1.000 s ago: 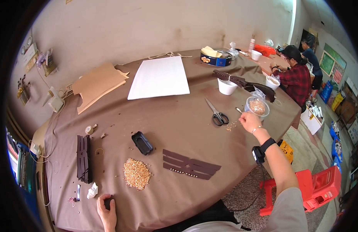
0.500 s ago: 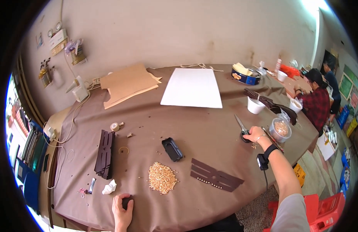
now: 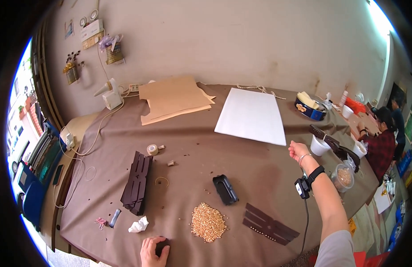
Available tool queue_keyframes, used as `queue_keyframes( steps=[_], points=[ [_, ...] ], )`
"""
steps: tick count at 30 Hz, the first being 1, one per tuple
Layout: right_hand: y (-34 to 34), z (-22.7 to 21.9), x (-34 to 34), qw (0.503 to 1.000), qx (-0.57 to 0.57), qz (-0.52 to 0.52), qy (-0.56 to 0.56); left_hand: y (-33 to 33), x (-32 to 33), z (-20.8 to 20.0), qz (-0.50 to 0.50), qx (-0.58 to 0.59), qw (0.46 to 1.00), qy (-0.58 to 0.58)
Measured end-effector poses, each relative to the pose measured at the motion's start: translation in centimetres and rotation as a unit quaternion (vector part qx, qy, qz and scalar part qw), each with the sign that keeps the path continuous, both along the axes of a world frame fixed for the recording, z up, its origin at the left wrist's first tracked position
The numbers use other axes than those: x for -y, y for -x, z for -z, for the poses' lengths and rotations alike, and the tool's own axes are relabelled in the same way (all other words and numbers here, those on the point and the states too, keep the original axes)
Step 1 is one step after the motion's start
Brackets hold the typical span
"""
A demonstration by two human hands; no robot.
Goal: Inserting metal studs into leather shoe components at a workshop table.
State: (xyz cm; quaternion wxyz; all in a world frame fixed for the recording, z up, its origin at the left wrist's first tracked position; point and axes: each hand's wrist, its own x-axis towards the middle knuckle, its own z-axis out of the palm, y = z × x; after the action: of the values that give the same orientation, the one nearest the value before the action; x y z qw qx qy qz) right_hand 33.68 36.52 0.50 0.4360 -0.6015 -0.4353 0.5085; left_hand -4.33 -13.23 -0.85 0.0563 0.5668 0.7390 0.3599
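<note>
Near the front edge of the table, my left hand (image 3: 151,252) curls round a small black rounded object (image 3: 162,246), partly covered by its fingers. My right arm stretches over the right side, a small black device strapped at the wrist. The fingers of my right hand (image 3: 299,151) are curled closed beside the near right corner of a white sheet (image 3: 252,115); what they hold, if anything, is hidden. No scissors show. Between my arms lie a pile of golden beads (image 3: 208,222), a black tray (image 3: 225,190) and a dark brown slotted strip (image 3: 270,224) with beads along one edge.
Stacked dark strips (image 3: 137,183), a tape roll (image 3: 152,149) and crumpled tissue (image 3: 138,224) lie left. Brown paper (image 3: 177,100) is at the back. Right stand a white cup (image 3: 320,146), a clear tub of beads (image 3: 343,178) and a blue tin (image 3: 310,109). Another person (image 3: 384,142) sits beyond.
The view has turned, shifting everything rightward and down. My right hand has moved from the scissors' handles toward the white sheet's corner; the scissors no longer show. My left hand stays on the black object.
</note>
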Motion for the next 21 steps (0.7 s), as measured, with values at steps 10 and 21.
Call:
queue_keyframes(
  steps=[10, 21],
  points=[
    [9.7, -5.6, 5.7, 0.895, 0.002, -0.424, -0.143, 0.0, -0.7, 0.3, -0.003, -0.010, 1.000, -0.009],
    [-15.1, -0.1, 18.5, 0.927, 0.322, -0.132, -0.137, -0.9, -0.8, -0.1, -0.007, 0.017, 1.000, -0.015]
  ],
)
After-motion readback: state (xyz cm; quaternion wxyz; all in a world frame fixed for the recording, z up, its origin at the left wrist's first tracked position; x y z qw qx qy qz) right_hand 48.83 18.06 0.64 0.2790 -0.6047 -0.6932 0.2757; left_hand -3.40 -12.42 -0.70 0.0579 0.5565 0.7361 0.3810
